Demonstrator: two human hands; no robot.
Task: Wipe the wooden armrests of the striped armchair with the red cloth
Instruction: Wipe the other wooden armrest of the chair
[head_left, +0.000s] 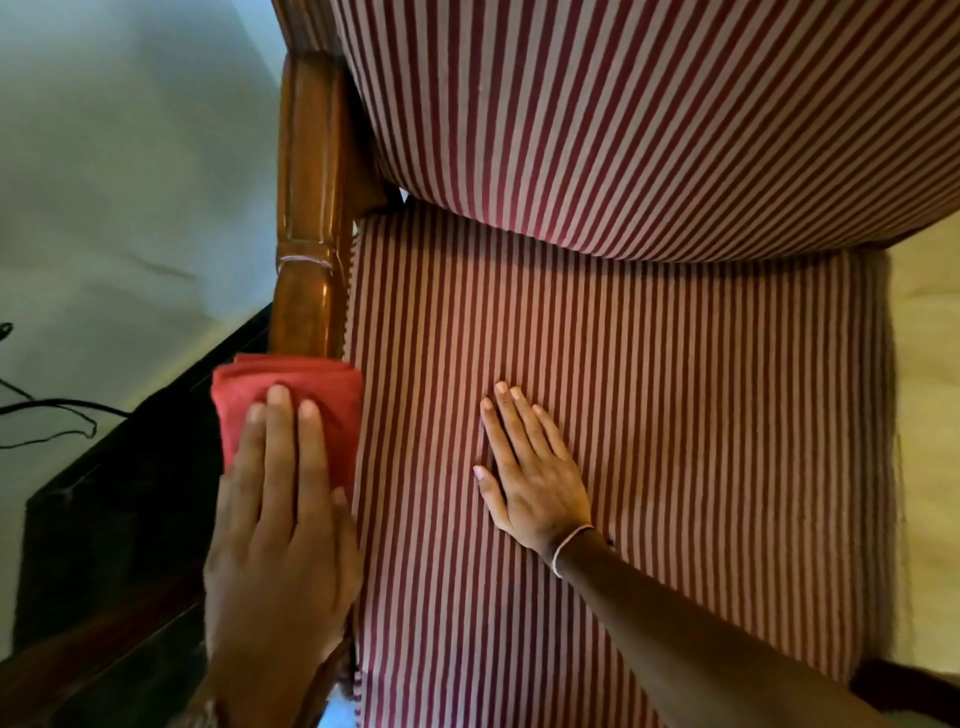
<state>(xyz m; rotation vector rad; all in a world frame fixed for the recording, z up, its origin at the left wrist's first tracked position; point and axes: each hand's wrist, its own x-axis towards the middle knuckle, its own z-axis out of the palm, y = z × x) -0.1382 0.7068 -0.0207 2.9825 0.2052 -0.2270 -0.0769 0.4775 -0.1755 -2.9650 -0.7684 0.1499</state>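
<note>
The striped armchair (649, 395) fills the view, with red and cream stripes on seat and backrest. Its left wooden armrest (311, 208) runs up the left side, glossy brown. A folded red cloth (317, 384) lies over the armrest's near part. My left hand (280, 519) presses flat on the cloth, fingers pointing away from me. My right hand (530, 467) rests palm down on the seat cushion, fingers spread, holding nothing. The right armrest is hidden, apart from a dark bit at the lower right corner.
A dark piece of furniture (119, 519) stands left of the chair. Black cables (52, 410) lie on the pale surface beyond it. Light floor (930, 389) shows to the chair's right.
</note>
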